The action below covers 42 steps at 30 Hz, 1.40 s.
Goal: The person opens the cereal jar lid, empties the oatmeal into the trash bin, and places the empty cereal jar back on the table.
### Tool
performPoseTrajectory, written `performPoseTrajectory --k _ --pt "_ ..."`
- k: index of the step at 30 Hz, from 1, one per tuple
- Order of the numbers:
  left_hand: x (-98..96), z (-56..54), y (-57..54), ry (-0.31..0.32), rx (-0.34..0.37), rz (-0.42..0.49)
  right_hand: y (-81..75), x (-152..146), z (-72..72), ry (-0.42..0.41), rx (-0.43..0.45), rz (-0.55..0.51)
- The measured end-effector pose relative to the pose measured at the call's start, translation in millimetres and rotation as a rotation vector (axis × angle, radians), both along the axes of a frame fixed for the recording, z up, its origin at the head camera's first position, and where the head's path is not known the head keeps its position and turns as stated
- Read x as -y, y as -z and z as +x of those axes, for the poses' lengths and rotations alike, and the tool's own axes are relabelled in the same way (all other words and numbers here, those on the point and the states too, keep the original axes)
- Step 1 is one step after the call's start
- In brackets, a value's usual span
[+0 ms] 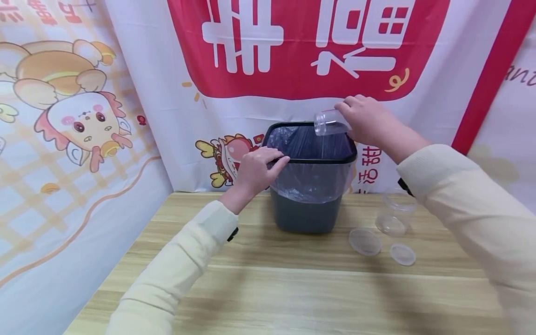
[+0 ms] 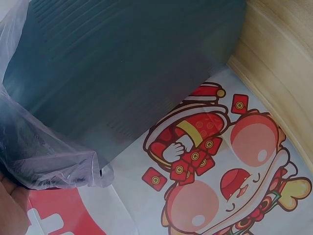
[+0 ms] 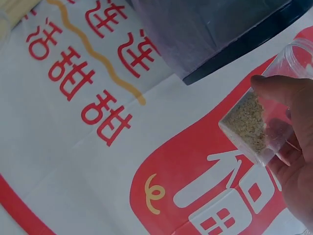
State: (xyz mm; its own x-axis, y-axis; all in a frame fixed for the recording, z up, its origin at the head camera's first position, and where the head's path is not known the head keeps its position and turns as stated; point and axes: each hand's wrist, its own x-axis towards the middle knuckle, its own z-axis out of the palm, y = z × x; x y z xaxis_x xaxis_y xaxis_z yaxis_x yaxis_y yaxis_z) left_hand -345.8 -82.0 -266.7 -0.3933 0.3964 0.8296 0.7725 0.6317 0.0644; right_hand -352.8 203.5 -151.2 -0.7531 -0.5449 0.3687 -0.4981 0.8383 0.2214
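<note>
A grey trash can (image 1: 305, 211) with a black rim and a clear plastic liner (image 1: 310, 181) stands at the back of the table. My left hand (image 1: 257, 170) grips the near left part of its rim; in the left wrist view only a bit of that hand (image 2: 12, 208) shows beside the liner. Above the can's right side, my right hand (image 1: 368, 118) holds a clear plastic jar (image 1: 328, 123), tipped on its side with the mouth pointing left over the opening. Pale brown, flaky bits (image 3: 248, 122) lie at the jar's bottom end in the right wrist view.
To the right of the can stands another clear jar (image 1: 391, 225), partly behind my right sleeve. Two clear round lids, a larger one (image 1: 365, 242) and a smaller one (image 1: 403, 254), lie on the wooden table (image 1: 293, 298). A printed cloth (image 1: 146, 56) hangs behind.
</note>
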Motion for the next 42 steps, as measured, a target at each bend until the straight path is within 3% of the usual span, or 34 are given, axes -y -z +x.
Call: performPoseTrajectory --k 13,30,42 --pt "-1.0 -1.2 1.3 -0.014 -0.022 0.001 2.9 4.3 -4.0 -0.041 -0.075 0.131" --pt "0.0 1.2 -1.2 -0.009 0.040 -0.001 8.6 7.6 -6.8 -0.057 -0.169 0.308" --pt "0.0 2.1 -1.8 -0.012 0.049 -0.001 10.2 9.3 -6.9 -0.076 -0.216 0.338"
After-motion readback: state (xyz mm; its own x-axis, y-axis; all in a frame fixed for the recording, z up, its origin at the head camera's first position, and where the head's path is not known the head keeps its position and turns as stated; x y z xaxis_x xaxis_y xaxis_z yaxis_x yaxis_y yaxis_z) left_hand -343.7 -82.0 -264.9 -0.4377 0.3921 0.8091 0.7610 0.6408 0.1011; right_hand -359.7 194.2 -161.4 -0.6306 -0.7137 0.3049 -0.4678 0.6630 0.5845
